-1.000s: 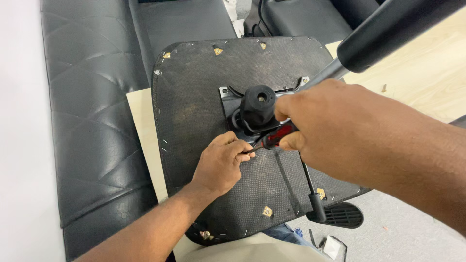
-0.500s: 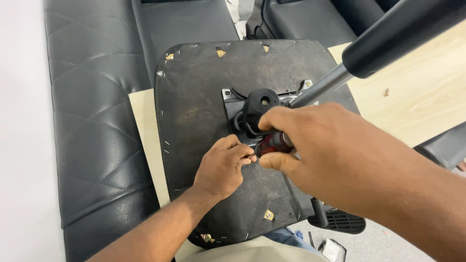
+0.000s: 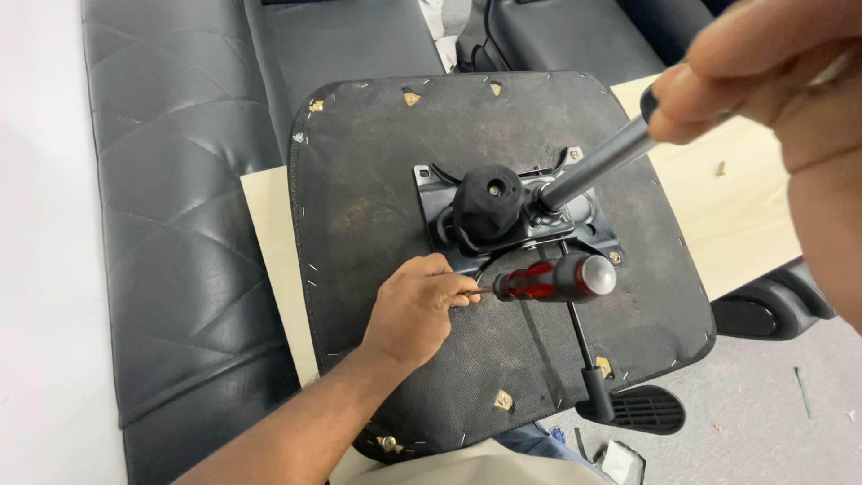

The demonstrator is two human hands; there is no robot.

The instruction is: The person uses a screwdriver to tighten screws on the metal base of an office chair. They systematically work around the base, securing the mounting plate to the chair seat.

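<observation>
1. The left hand [image 3: 415, 310] pinches the thin metal shaft of a red-and-black screwdriver [image 3: 552, 278] with a silver end cap, lying across the black fabric underside of an upturned chair seat [image 3: 377, 180].
2. The right hand [image 3: 772, 63], raised close to the camera, grips a grey metal lever [image 3: 593, 166].
3. The lever runs down into the black metal mechanism plate [image 3: 516, 216] at the seat's centre.
4. The seat rests on a pale wooden board [image 3: 269, 233], beside black quilted leather cushions [image 3: 171, 224].

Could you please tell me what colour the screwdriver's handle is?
The screwdriver handle is red and black with a shiny silver end cap, seen best in the head view.
</observation>
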